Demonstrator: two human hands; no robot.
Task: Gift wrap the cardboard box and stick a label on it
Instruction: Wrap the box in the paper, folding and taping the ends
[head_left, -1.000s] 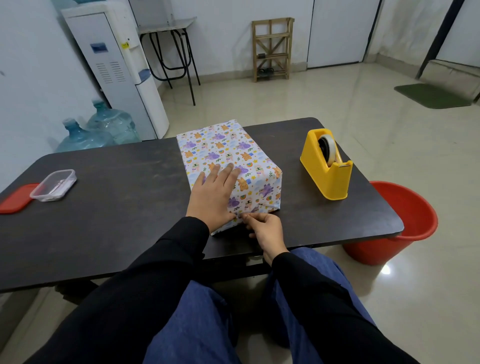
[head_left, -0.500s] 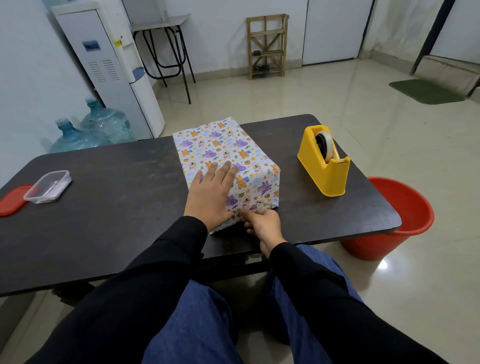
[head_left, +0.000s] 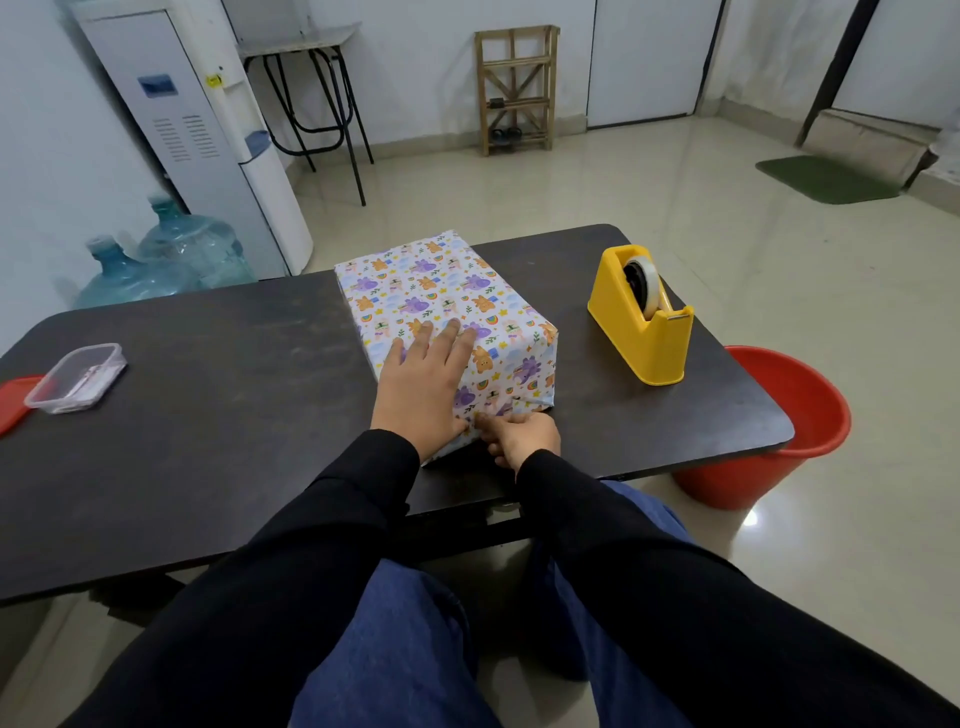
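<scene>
Here, the left hand (head_left: 421, 395) rests flat, fingers straight, on the wrapped box (head_left: 441, 296). The right hand (head_left: 524, 441) fingers pinch its near edge. The contents of the clear container (head_left: 62, 402) on the left are indistinct.

Two hands work the near end of a wrapped box on a dark table.

The wrapped box (head_left: 447, 306), covered in white paper printed with purple and orange animals, lies on the dark table (head_left: 234, 395). The left hand (head_left: 423, 387) rests flat on its top with fingers straight. The right hand (head_left: 522, 439), with fingers curled, pinches the paper at the lower edge of the box's near end. A yellow tape dispenser (head_left: 641, 322) stands to the right of the box, apart from it. At the table's left edge a clear plastic container (head_left: 78, 376) touches a red lid (head_left: 13, 402). A red bucket (head_left: 779, 431) stands on the floor by the right corner.
</scene>
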